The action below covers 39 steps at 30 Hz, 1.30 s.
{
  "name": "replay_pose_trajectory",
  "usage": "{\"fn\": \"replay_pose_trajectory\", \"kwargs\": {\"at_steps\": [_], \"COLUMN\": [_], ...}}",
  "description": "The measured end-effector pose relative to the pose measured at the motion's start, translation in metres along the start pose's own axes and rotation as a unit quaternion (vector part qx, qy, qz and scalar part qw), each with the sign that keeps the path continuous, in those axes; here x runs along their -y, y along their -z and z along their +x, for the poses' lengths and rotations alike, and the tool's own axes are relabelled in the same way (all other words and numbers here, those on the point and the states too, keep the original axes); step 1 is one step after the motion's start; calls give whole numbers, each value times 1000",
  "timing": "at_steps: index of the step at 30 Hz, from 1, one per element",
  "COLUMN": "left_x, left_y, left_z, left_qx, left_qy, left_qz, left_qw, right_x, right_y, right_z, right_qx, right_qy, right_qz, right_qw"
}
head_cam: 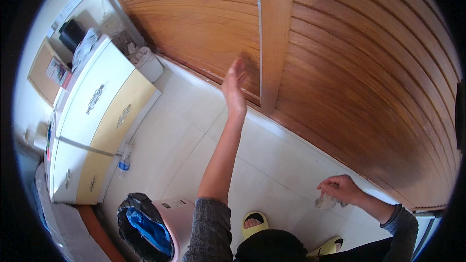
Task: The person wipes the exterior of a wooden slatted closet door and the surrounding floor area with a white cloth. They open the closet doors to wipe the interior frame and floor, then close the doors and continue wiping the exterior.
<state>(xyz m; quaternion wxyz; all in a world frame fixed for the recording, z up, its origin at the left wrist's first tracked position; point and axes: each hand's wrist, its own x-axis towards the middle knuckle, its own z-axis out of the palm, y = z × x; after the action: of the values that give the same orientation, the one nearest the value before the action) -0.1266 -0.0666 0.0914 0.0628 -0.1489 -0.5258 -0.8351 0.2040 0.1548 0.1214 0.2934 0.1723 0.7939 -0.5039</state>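
Observation:
My left hand [236, 89] is stretched out ahead with straight fingers and holds nothing. It is raised close to the lower part of a brown wooden sliding door [189, 25]; whether its fingertips touch the wood I cannot tell. A crumpled, whitish tissue or thin cloth [326, 202] hangs from my right hand [340, 188], whose fingers are curled around it. That hand is low on the right, in front of a second wooden door panel [349, 116] with curved-looking grooves. A pale vertical strip [260, 43] runs between the two panels.
A pink bin [178, 211] with a black liner and blue plastic inside stands at lower left. A white-and-yellow drawer cabinet [98, 98] lines the left side. A plastic bottle [124, 160] is beside it on the tiled floor [189, 145]. Behind is a white bin [147, 63].

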Motion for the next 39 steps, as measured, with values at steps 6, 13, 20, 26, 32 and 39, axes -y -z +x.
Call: {"fn": "replay_pose_trajectory", "kwargs": {"at_steps": [6,13,20,26,32,39], "left_x": [-22,-4,-12,-23,-27,-39], "left_y": [-31,-90,-114,-124,-92,-73], "left_z": [-11,-53,-94,-93,-92,-71], "left_qx": [-57,-98,-32,-14,-7,60], "left_qy": [-10,-104,-132,-64,-74,107], "left_qz": [46,194,239,309,432,280], "left_qw": [997,971,961,949,899,952], "right_x": [36,48,-22,-54,-21,8], "right_y": [20,17,25,50,56,65], "right_z": [1,-11,-55,-52,-58,-30], "right_qx": [-135,-90,-47,-44,45,35], "right_qy": [145,246,167,149,110,169], "right_qz": [-74,-153,-137,32,59,110], "right_qw": [977,953,975,987,991,979]}}
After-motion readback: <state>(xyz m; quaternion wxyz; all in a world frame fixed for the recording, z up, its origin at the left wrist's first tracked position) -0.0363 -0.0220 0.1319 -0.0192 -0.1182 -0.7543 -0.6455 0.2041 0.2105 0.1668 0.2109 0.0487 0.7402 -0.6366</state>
